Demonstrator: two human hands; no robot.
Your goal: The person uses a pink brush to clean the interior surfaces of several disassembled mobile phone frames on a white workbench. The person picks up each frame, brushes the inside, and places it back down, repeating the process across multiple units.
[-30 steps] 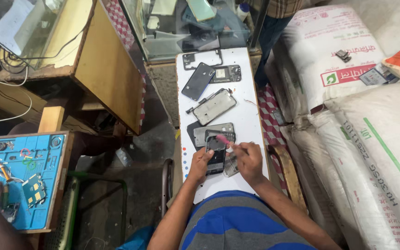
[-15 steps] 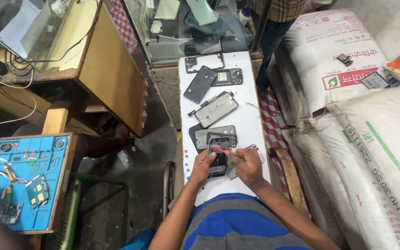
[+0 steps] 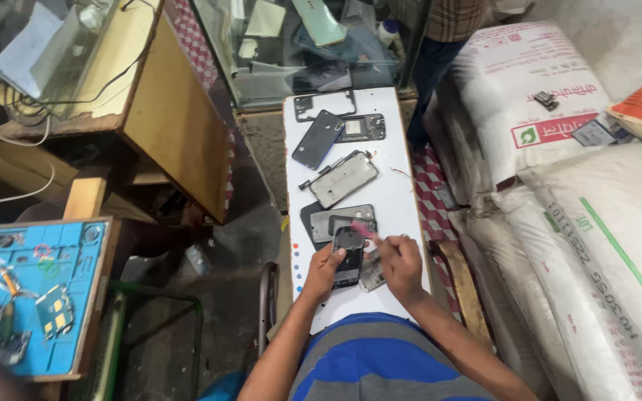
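The left hand (image 3: 326,266) is holding a small dark phone (image 3: 348,256) by its side, with the fingers wrapped around its edge. The right hand (image 3: 400,261) is pinching a thin pink tool (image 3: 360,229), and the tip of the tool is touching the top of the phone. The two hands are sitting close together, with the phone between them. The phone is lying low on a long white board (image 3: 399,200) right in front of the person.

Just above the phone, a grey phone frame (image 3: 339,219) is lying on the board. Farther up, a silver phone body (image 3: 343,179) is lying tilted. Above that, a dark blue back cover (image 3: 318,139) is resting beside a black frame (image 3: 361,128).

On the right, big white sacks (image 3: 596,223) are piled up. Far to the left, a blue work mat (image 3: 35,289) is holding small tools. A glass case (image 3: 299,44) is standing beyond the board.
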